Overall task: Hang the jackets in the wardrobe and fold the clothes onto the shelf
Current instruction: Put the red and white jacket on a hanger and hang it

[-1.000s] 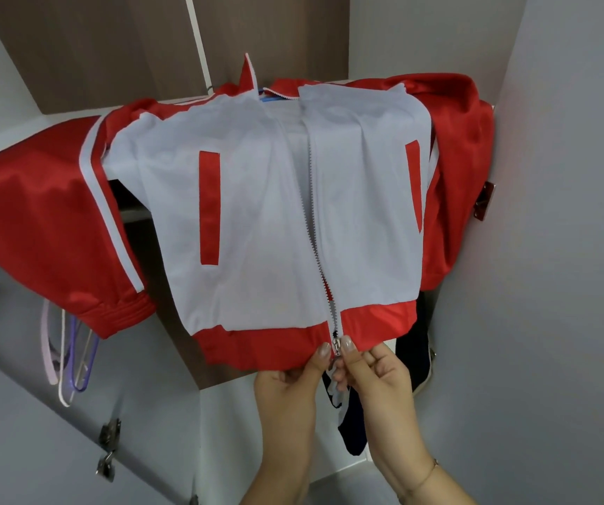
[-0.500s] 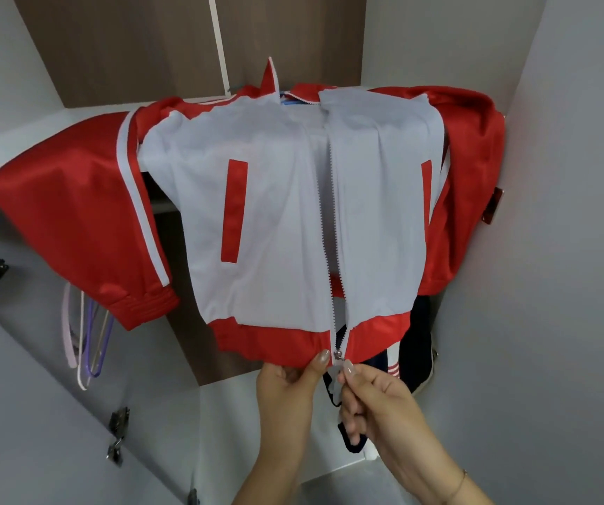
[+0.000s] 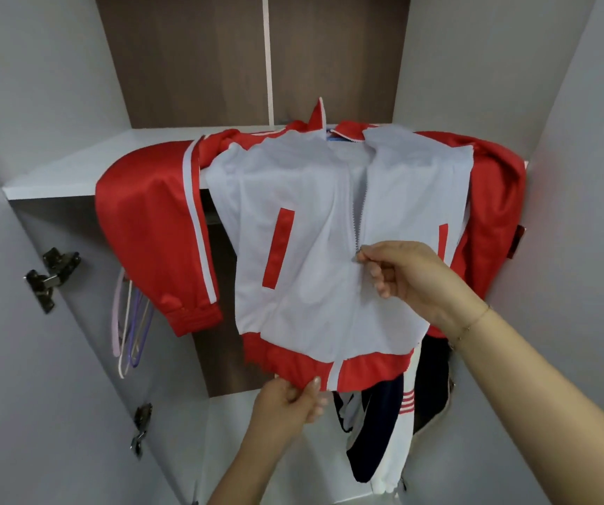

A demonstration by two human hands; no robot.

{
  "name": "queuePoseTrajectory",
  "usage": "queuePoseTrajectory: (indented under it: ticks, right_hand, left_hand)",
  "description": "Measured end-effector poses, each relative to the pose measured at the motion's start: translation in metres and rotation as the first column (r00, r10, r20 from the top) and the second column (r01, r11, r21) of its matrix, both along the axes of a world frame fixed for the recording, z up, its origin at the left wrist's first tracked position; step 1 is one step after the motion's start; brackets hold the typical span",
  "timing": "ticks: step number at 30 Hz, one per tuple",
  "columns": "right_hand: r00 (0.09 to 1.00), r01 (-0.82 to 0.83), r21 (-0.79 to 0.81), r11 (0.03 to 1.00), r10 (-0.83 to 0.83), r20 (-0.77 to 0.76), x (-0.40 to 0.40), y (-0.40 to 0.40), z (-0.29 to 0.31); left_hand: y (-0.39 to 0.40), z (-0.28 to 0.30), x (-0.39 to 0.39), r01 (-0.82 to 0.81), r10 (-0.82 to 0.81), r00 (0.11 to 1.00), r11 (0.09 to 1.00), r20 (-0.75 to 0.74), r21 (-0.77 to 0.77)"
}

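A red and white jacket [image 3: 304, 249] lies with its collar on the white wardrobe shelf [image 3: 111, 165] and its body hanging over the front edge, both red sleeves drooping at the sides. My left hand [image 3: 289, 399] pinches the red hem band beside the zip's bottom end. My right hand [image 3: 398, 275] pinches the zip pull halfway up the front. Below that point the zip is closed; above it the two fronts stand apart.
Below the shelf, several pink, purple and white hangers [image 3: 129, 329] hang at the left. A dark and white garment with red stripes [image 3: 391, 420] hangs at the right behind the jacket. Metal door hinges [image 3: 49, 275] sit on the left panel. Grey wardrobe walls close in on both sides.
My right hand has drawn the zip pull up from the hem to mid-chest, closing the lower half. My left hand stays on the hem. The view has tilted upward.
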State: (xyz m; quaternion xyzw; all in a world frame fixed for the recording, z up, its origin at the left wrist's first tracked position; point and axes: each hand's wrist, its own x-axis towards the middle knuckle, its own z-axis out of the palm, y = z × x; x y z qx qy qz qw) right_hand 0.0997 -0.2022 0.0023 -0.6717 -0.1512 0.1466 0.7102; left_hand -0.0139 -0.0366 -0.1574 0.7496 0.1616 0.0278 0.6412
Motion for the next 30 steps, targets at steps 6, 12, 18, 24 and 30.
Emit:
queuePoseTrajectory:
  ticks: [6, 12, 18, 24, 30]
  right_hand:
    - [1.000, 0.004, -0.132, 0.991, -0.007, -0.020, -0.003, -0.002, 0.003]
    - [0.999, -0.050, -0.175, 0.983, 0.053, 0.012, -0.007, -0.005, 0.017]
    - [0.980, -0.097, 0.040, 0.994, 0.102, -0.170, 0.009, -0.005, 0.039]
    - [0.982, -0.048, 0.153, 0.987, 0.074, -0.173, 0.050, 0.004, 0.088]
    - [0.986, -0.067, 0.119, 0.991, 0.084, -0.144, 0.084, 0.005, 0.106]
  left_hand:
    - [0.012, 0.059, 0.003, -0.214, 0.034, 0.958, 0.742, 0.283, 0.635]
    - [-0.032, 0.097, 0.067, -0.251, -0.061, 0.896, 0.746, 0.439, 0.617]
    - [-0.025, 0.087, 0.078, -0.189, -0.135, 0.854, 0.819, 0.502, 0.542]
    - [0.002, 0.077, 0.068, 0.162, -0.293, 0.944, 0.811, 0.150, 0.562]
    - [-0.002, 0.094, 0.078, 0.144, -0.275, 0.956, 0.751, 0.106, 0.644]
